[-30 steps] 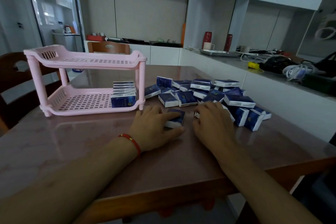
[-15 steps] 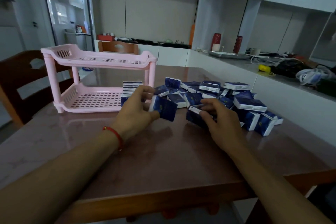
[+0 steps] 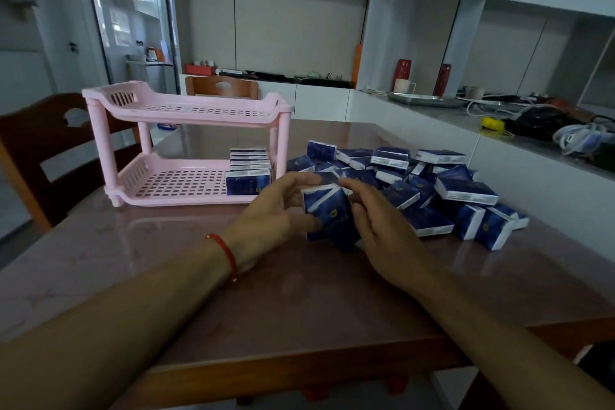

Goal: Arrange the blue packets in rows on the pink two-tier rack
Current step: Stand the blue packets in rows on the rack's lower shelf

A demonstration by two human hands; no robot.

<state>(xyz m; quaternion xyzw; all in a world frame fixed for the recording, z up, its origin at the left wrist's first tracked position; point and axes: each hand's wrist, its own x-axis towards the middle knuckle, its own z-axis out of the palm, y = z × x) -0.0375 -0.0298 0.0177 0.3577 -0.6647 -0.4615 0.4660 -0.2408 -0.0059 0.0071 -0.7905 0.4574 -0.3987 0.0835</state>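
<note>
The pink two-tier rack point(image 3: 186, 110) stands on the table at the left. A row of several blue packets point(image 3: 249, 173) stands at the right end of its lower tier; the upper tier holds nothing. A loose pile of blue packets point(image 3: 432, 183) lies on the table to the right. In front of the pile, my left hand point(image 3: 276, 213) and my right hand point(image 3: 376, 223) hold two blue packets point(image 3: 329, 213) pressed together between them, just above the tabletop.
The pink-brown table point(image 3: 233, 293) has its wooden front edge near me. Wooden chairs stand at the left point(image 3: 40, 143) and behind the rack point(image 3: 221, 86). A white counter point(image 3: 499, 150) with cables and a tray runs along the right.
Each hand picked a packet off the table, and the two packets have come together between my hands. The camera view has shifted so the rack sits further right.
</note>
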